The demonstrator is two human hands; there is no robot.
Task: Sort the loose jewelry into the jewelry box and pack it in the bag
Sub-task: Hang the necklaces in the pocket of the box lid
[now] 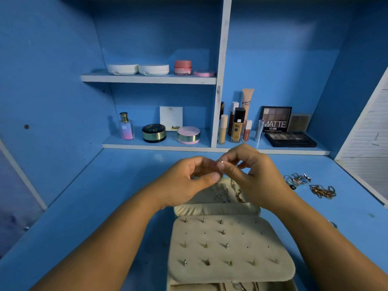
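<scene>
My right hand (252, 175): pinches a small earring (223, 162) between thumb and forefinger, above the far end of the jewelry box (262, 248).
My left hand (189, 181): fingers curled, tips right up against the earring; I cannot tell whether they grip it.
Jewelry box: beige, open on the blue desk (126, 206), near me.
Stud panel: 4 rows of holes, 5 studs in the nearest row.
Far compartment: chains (237, 192) lying under my hands.
Loose jewelry: 2 heaps on the desk to the right, a silvery tangle (297, 179) and gold chains (323, 192) just beside it.
Far shelves: cosmetics, with a MATTE palette (276, 119) on the right.
</scene>
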